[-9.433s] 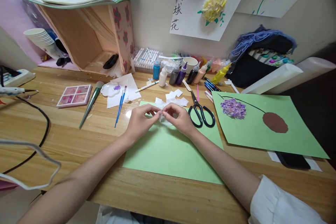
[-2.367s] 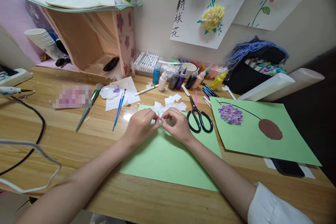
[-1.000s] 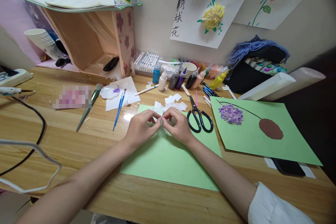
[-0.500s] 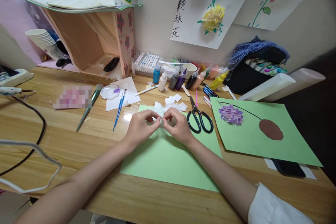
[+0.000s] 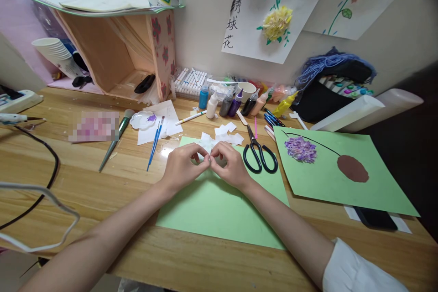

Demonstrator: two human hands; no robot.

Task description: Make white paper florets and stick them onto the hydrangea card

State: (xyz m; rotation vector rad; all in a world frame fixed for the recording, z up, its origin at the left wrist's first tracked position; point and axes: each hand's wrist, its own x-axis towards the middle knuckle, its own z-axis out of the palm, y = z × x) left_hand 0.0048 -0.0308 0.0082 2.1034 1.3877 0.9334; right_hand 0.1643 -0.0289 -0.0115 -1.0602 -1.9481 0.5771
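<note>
My left hand (image 5: 185, 164) and my right hand (image 5: 231, 164) meet fingertip to fingertip over a green sheet of paper (image 5: 222, 214). Both are closed in a pinch. Whatever sits between the fingertips is tiny and mostly covered; only a pale speck shows. Just beyond my fingers lie several small white paper pieces (image 5: 227, 133), some of them on the sheet's far edge. Scissors with black handles (image 5: 257, 153) rest to the right of my right hand, blades pointing away.
A second green sheet (image 5: 325, 182) at right bears a purple paper flower (image 5: 301, 149) and a brown oval (image 5: 353, 168). Paint bottles (image 5: 235, 105) line the back. Blue paintbrushes (image 5: 156, 143), a large green-handled brush (image 5: 116, 141) and a glue gun (image 5: 13, 119) lie left.
Both hands stay in nearly the same place, fingertips still together, with only a slight shift of the fingers. Nothing else on the table has visibly moved.
</note>
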